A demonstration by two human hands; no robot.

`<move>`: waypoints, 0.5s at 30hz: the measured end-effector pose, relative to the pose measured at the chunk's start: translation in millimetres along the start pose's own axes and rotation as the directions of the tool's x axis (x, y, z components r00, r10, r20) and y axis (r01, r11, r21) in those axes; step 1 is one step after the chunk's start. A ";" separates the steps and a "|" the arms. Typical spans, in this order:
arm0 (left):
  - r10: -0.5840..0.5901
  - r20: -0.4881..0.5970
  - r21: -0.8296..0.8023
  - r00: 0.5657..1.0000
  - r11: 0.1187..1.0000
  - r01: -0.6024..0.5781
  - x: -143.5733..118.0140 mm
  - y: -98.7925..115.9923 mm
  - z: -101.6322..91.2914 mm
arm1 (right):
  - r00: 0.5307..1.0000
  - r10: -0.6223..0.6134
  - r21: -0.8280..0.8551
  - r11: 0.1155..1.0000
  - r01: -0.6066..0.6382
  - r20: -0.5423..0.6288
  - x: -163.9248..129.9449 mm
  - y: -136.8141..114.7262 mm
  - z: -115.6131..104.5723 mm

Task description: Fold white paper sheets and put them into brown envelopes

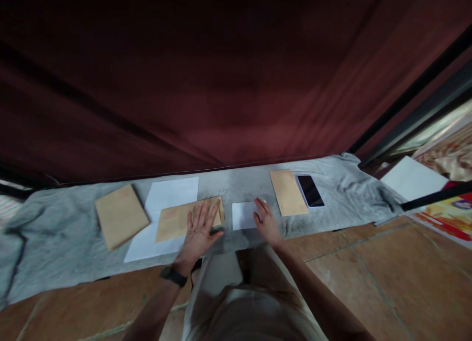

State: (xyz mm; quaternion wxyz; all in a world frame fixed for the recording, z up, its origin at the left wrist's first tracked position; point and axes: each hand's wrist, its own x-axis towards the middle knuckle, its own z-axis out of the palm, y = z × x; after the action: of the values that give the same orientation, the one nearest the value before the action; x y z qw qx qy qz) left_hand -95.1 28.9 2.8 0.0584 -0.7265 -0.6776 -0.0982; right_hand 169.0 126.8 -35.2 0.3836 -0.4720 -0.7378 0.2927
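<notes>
My left hand (pixel 199 230) lies flat, fingers spread, on a brown envelope (pixel 173 222) whose flap end points right. That envelope rests partly on a white sheet of paper (pixel 167 196). My right hand (pixel 266 221) touches the right edge of a small folded white paper (pixel 242 215) lying just right of the envelope. Everything sits on a grey cloth (pixel 55 242) spread over the floor.
A stack of brown envelopes (pixel 120 215) lies at the left. Another brown envelope (pixel 288 192) and a dark phone (pixel 310 190) lie at the right. A dark red curtain (pixel 221 85) hangs behind. White paper (pixel 413 178) lies far right. Brown tile floor (pixel 368 262) is near me.
</notes>
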 end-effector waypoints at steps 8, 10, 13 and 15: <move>0.025 -0.128 0.058 0.991 0.998 -0.018 -25.5 31.2 15.0 | 0.889 0.203 0.294 0.893 -0.340 0.410 50.9 -57.6 78.4; -0.010 -0.159 0.066 0.987 0.998 0.021 -30.1 32.2 19.2 | 0.874 0.206 0.286 0.891 -0.354 0.441 61.2 -65.4 87.6; -0.048 -0.199 0.051 0.979 0.997 0.059 -34.3 35.0 26.5 | 0.861 0.237 0.283 0.877 -0.389 0.450 70.6 -72.8 94.2; -0.062 -0.223 0.037 0.973 0.997 0.072 -35.7 37.3 30.5 | 0.856 0.264 0.294 0.859 -0.418 0.445 71.4 -75.9 96.3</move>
State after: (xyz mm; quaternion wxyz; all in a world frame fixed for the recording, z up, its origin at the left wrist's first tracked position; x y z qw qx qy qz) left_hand -58.2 -2.0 -33.0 0.1464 -0.6865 -0.6928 -0.1653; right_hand 33.5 156.7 -5.7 0.2539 -0.4461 -0.6302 0.5825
